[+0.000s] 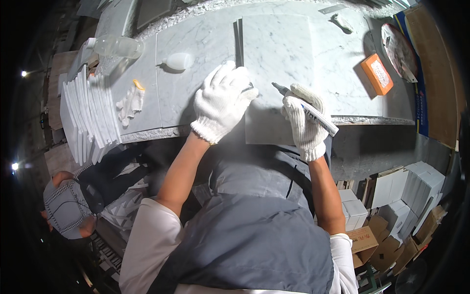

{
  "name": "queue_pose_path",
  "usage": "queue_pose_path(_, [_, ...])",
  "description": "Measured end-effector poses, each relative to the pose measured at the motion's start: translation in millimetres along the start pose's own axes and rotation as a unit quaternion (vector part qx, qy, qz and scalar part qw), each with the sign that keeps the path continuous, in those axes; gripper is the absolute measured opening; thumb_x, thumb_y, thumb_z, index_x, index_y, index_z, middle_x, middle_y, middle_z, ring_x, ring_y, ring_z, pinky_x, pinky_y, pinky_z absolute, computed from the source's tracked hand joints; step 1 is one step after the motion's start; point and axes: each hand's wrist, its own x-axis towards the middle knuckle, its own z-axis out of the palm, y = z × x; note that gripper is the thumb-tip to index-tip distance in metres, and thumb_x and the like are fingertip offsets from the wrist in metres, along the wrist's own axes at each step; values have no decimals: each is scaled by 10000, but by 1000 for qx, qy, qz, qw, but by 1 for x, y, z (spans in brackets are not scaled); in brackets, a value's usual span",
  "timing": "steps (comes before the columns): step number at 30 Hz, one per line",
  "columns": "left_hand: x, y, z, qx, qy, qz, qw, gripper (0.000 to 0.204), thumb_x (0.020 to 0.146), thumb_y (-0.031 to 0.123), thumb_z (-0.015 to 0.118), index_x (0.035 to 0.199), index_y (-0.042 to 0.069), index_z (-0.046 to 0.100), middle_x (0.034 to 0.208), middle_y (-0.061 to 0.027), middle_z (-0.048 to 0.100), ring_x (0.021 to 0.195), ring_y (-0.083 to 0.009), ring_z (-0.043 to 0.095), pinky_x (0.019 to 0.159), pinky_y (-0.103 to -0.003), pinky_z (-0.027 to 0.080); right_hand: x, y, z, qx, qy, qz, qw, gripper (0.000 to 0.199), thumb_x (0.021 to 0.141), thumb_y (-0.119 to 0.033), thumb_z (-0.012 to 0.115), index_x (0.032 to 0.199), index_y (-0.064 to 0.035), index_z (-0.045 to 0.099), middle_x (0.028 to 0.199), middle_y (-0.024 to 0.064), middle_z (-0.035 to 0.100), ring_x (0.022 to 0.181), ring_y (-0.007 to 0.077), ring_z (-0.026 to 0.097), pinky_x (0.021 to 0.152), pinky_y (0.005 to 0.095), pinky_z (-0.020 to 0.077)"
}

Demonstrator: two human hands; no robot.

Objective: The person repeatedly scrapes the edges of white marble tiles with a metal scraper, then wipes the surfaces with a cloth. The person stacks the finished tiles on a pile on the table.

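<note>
Nearest, brown cartons [379, 245] lie low right. Our gloved left hand [221, 102] presses spread on the marble tile [277, 59]; our right hand [304, 120] grips a marker [306, 110] over it. Farther right sits an orange box [377, 73].

Orange box [377, 74] (labelled) on marble; cardboard cartons [364, 238] below.

A stone or tile workshop is shown. A long workbench [147, 128] with a rough-chipped edge is covered by white, grey-veined marble slabs [279, 49], and cut tiles [90, 115] are stacked on edge at its left end. Below and to the right, more pale tile pieces [409, 188] and cardboard boxes [379, 242] are piled on the floor, and fine dust is seen over the surfaces.
</note>
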Motion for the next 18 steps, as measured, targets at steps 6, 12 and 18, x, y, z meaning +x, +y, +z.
queue_pose_path(6, [-5, 5, -19, -49, -36, 62, 996, 274, 856, 284, 798, 1064, 115, 744, 1194, -109, 730, 1175, -350, 651, 997, -443, 531, 0, -9, 6, 15, 58, -28, 998, 423, 949, -108, 782, 1304, 59, 623, 954, 158, 737, 739, 147, 679, 660, 269, 568])
queue_pose_path(12, [-1, -1, -14, -109, -82, 18, 991, 272, 831, 268, 818, 1026, 91, 748, 1112, -121, 728, 1153, -341, 658, 977, -444, 542, -44, -30, -24, 84, 145, 62, 984, 331, 987, -123, 714, 1234, 84, 636, 997, 167, 748, 823, 151, 692, 754, 300, 588])
queue_pose_path(18, [-31, 34, -4, -92, -24, 81, 992, 352, 821, 302, 815, 1085, 78, 751, 1217, -127, 705, 1250, -366, 614, 1081, -514, 479, -115, -43, -68, 31, 295, 208, 932, 457, 1020, -313, 688, 1283, 45, 579, 958, 133, 709, 775, 130, 669, 652, 270, 577])
